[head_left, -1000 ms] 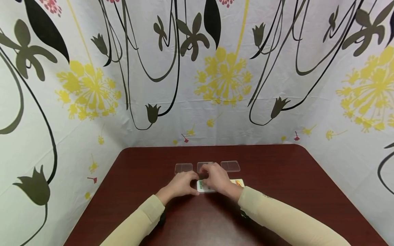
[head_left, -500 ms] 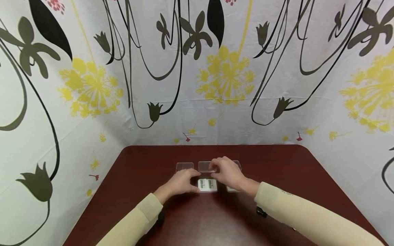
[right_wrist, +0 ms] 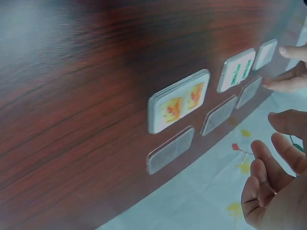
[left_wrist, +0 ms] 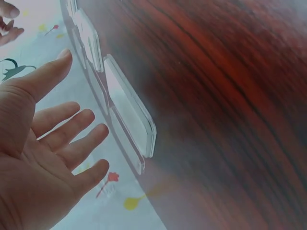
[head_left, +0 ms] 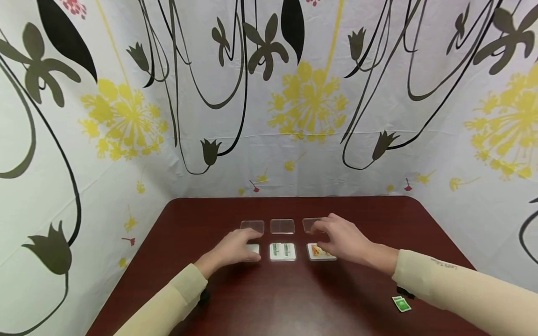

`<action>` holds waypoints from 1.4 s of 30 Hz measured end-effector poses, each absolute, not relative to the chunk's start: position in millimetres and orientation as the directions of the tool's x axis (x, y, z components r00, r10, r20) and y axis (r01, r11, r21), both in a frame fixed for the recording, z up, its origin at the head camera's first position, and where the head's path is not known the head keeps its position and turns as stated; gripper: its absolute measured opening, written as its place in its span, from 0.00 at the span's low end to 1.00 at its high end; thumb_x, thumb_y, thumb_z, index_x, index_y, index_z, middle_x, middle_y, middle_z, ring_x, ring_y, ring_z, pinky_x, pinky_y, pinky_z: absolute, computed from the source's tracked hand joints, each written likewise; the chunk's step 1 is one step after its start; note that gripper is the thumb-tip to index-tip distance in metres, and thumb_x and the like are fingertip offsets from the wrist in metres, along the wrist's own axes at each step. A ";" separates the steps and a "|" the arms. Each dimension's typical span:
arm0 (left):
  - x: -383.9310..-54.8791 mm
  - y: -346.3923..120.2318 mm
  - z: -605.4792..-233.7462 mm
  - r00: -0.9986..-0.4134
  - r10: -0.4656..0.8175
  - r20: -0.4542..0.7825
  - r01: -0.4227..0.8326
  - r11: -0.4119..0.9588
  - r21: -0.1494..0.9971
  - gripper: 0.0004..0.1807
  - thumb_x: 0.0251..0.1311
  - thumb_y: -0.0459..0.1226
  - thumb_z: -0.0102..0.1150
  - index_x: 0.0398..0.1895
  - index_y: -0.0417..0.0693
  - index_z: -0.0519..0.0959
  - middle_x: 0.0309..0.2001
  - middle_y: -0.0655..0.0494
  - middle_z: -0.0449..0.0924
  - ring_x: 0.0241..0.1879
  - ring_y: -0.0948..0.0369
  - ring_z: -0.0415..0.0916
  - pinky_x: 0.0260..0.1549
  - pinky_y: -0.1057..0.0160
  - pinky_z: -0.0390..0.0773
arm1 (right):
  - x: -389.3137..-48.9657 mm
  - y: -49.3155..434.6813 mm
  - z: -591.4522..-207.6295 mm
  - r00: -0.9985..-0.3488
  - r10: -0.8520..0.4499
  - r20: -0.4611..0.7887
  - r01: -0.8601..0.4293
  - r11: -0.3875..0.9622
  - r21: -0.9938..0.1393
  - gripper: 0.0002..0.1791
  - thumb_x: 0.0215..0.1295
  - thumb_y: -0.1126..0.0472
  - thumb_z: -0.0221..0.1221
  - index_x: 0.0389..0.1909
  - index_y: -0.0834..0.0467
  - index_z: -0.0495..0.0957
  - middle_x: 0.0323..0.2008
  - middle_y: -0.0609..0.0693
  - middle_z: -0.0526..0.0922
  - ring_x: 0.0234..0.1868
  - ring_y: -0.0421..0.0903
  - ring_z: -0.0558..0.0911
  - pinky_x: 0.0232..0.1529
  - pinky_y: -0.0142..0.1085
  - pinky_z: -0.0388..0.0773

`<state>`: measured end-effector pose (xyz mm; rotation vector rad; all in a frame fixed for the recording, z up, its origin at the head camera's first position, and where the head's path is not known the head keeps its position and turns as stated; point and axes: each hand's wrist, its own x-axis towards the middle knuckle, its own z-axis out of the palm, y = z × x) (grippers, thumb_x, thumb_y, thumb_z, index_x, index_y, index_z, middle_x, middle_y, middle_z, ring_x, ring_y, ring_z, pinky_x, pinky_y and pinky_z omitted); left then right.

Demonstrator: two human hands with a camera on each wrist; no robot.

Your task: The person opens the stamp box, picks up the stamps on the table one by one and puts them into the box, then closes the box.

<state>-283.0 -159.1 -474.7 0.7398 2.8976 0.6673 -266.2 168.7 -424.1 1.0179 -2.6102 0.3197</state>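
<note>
My left hand (head_left: 231, 247), fingers relaxed, hovers by a flat case with a plain white face (head_left: 254, 252) and partly hides it. The left wrist view shows that palm (left_wrist: 43, 187) holding nothing, apart from the case. To the right lies a similar case with green print (head_left: 282, 252). My right hand (head_left: 342, 239) hangs over the edge of a third case, with two orange-yellow pictures (right_wrist: 181, 103). Its fingers (right_wrist: 261, 175) curl loosely around nothing in the right wrist view. Behind the cases lie three thin clear lids or trays, left (head_left: 252, 226), middle (head_left: 282, 226) and right (head_left: 308, 226).
The dark red-brown table (head_left: 269, 298) has rounded far corners. A small green-and-white card or packet (head_left: 401, 304) lies near my right sleeve (head_left: 454, 284). Patterned white cloth (head_left: 189, 116) surrounds the table's far side and flanks.
My left hand has moved left, from the green-printed case to the white one. My right hand has moved right to the orange-pictured case. The green item by my right sleeve has come into view.
</note>
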 end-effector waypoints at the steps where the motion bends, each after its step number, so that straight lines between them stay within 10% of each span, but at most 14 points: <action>1: -282.4 -160.8 -473.7 -0.881 0.472 0.035 0.439 0.788 0.431 0.35 0.42 0.51 0.69 0.58 0.56 0.72 0.55 0.63 0.71 0.54 0.61 0.67 0.49 0.54 0.70 | -263.9 172.6 -422.7 -0.687 -0.624 0.372 -0.693 0.717 -0.077 0.16 0.42 0.56 0.68 0.33 0.38 0.76 0.32 0.32 0.75 0.33 0.34 0.66 0.25 0.31 0.69; 31: -273.5 -215.3 -493.2 -0.878 0.477 0.039 0.457 0.812 0.363 0.40 0.42 0.56 0.67 0.60 0.52 0.70 0.50 0.58 0.71 0.50 0.58 0.65 0.45 0.55 0.68 | -190.6 326.2 -472.3 -0.756 -0.653 0.034 -0.636 0.722 -0.272 0.23 0.44 0.47 0.69 0.43 0.37 0.73 0.39 0.33 0.71 0.33 0.32 0.72 0.26 0.30 0.70; 42: -271.3 -215.6 -497.1 -0.878 0.478 0.033 0.455 0.811 0.367 0.40 0.42 0.57 0.66 0.61 0.52 0.69 0.53 0.57 0.69 0.53 0.57 0.63 0.47 0.55 0.68 | -176.4 342.6 -491.1 -0.715 -0.683 0.149 -0.697 0.682 -0.219 0.17 0.45 0.43 0.67 0.38 0.38 0.75 0.39 0.34 0.68 0.32 0.30 0.71 0.23 0.27 0.68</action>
